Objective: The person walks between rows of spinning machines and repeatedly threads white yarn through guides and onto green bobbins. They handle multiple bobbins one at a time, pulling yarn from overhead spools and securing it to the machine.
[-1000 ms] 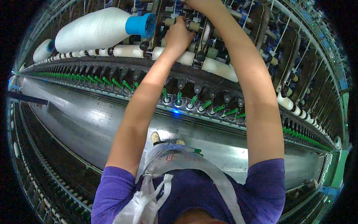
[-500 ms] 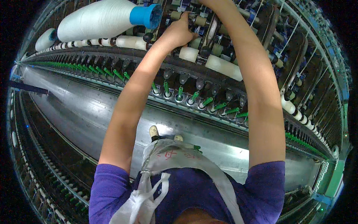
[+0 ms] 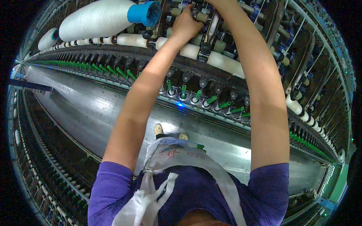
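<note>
While the head view shows both arms stretched up into a dark spinning frame, the left hand (image 3: 185,27) lies over its upper rollers, thumb and index finger apart; whether the fingertips pinch anything cannot be told. Just beside the index finger sits a short tan cylindrical roller (image 3: 202,17), mounted among dark metal fittings. The right hand is beyond the top edge, so its state cannot be told; only the bare right forearm (image 3: 260,75) shows.

Handling at the rollers looks under way rather than finished, judging by that reach; what is done or left there is hidden by the hand and the picture's edge.

As for room, a large white yarn package with a blue plastic end (image 3: 98,20) bounds the left hand's left side, near it. Below are thick white cylindrical rollers (image 3: 226,64), then a row of slim green plastic spindles (image 3: 183,91) under the left forearm (image 3: 132,105). Behind that row, toward the body, a grey metal floor (image 3: 109,101) gives the aisle standing room.
</note>
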`<state>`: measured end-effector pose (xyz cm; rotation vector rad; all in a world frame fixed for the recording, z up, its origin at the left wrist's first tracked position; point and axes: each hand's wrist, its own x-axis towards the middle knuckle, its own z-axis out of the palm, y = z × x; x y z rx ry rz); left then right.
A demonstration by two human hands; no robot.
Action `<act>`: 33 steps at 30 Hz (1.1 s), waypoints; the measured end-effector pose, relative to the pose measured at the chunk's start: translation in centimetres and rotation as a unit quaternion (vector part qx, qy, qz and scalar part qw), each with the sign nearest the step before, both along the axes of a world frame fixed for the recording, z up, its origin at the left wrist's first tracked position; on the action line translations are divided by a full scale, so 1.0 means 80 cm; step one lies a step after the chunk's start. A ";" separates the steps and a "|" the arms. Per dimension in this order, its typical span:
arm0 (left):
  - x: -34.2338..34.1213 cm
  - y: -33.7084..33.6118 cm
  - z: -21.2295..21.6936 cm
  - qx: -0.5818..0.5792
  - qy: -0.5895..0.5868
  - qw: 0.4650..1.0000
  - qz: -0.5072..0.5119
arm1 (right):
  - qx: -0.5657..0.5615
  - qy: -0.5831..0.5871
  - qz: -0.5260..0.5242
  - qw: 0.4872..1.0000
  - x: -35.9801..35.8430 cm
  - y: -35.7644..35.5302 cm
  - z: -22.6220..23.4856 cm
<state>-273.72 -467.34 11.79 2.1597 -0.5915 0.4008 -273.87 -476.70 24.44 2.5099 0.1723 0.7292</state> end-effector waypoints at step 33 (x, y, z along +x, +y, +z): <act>-0.023 0.043 0.038 0.363 0.028 0.925 -0.107 | 0.008 -0.048 0.028 0.998 0.004 0.006 -0.004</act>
